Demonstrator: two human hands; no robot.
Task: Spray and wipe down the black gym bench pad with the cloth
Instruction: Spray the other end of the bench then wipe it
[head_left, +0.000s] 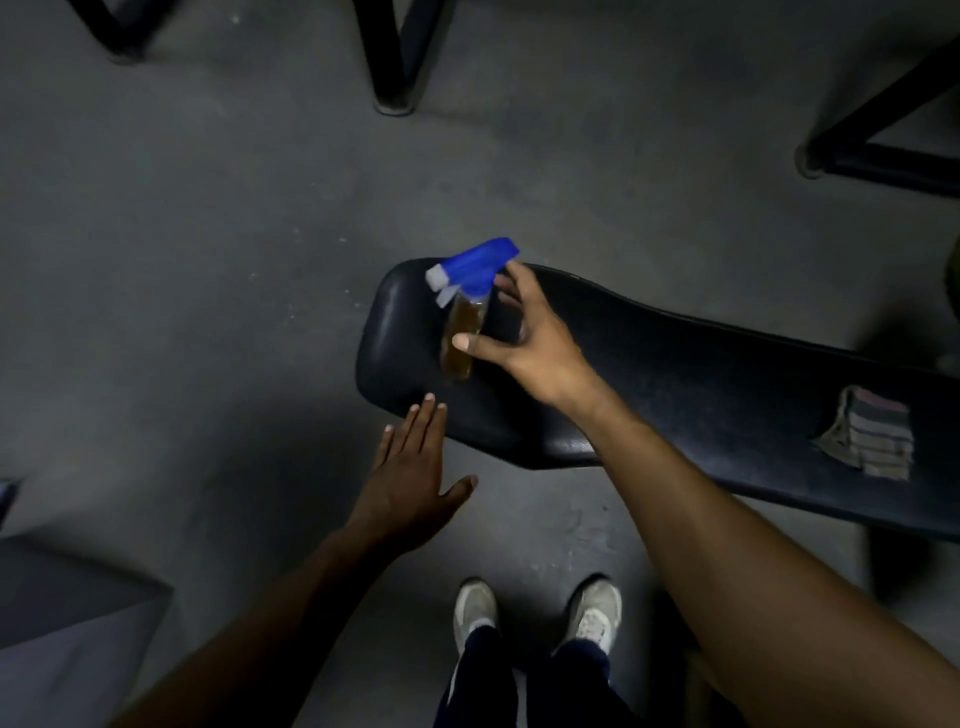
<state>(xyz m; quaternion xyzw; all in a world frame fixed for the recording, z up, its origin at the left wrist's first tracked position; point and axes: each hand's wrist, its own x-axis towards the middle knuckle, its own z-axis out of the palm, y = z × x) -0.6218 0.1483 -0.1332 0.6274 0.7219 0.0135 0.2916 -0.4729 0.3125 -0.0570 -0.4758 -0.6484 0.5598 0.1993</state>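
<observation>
The black gym bench pad runs from the middle of the view to the right edge. Over its rounded left end my right hand holds a spray bottle with amber liquid and a blue trigger head. The thumb lies across the bottle's body and the fingers reach behind its neck. The bottle is tilted and slightly blurred. My left hand hovers flat with straight fingers just in front of the pad's near edge, holding nothing. A folded striped cloth lies on the pad at the far right.
Black metal frame legs stand on the grey floor at the top and upper right. A grey padded surface fills the bottom left corner. My feet in white shoes stand close to the bench.
</observation>
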